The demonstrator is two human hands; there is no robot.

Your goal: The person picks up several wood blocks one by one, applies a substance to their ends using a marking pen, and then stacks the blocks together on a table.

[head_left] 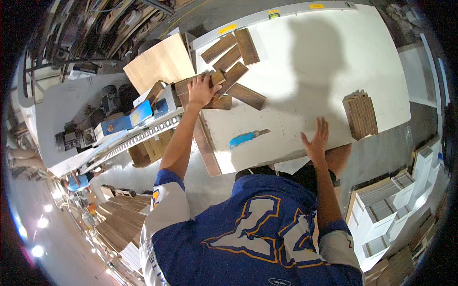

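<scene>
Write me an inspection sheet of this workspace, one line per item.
Surface: white table, a shadow falling across it.
Job's things: loose brown wood pieces scattered at upper left; a neat stack of wood pieces at right.
Clutter: blue-handled knife, its blade pointing right; long level along the far edge.
Hands: left hand over a wood piece, grip unclear; right hand open near the front edge, contact unclear.
Cables: thin yellow line beyond the table; cord or floor marking, cannot tell.
Surroundings: pale wood panel at left; white stacked goods at lower right.
</scene>
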